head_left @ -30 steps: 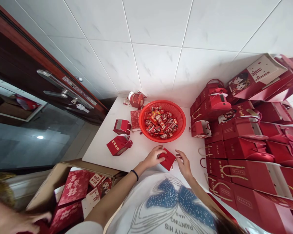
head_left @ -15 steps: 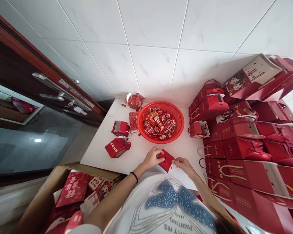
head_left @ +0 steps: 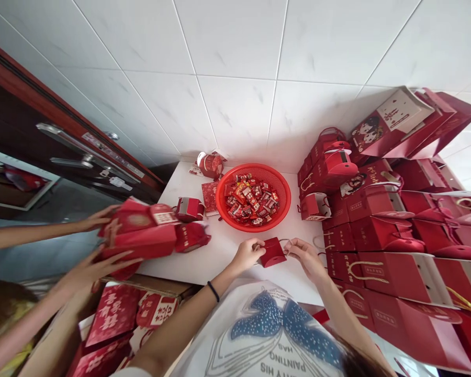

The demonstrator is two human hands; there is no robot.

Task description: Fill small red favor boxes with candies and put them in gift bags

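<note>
A small red gift box [head_left: 273,253] with a cord handle is held at the near side of the white table. My left hand [head_left: 248,255] pinches the box's left edge between thumb and fingers. On the other side, my right hand [head_left: 304,255] is closed on the pale cord handle [head_left: 284,243] at the box's right end. Just beyond both hands stands a red plastic basket [head_left: 288,212] holding many wrapped candies [head_left: 253,199].
At left, another person's hands [head_left: 76,272] hold several red boxes [head_left: 139,235] over the table edge. Below lies a cardboard carton [head_left: 168,285] of red boxes. Stacked red gift bags [head_left: 384,272] fill the right side. A door handle [head_left: 70,161] is at far left.
The other person's hands have come in from the left with red boxes. The box in my hands has turned, and its cord now shows at the right, in my right hand's fingers.
</note>
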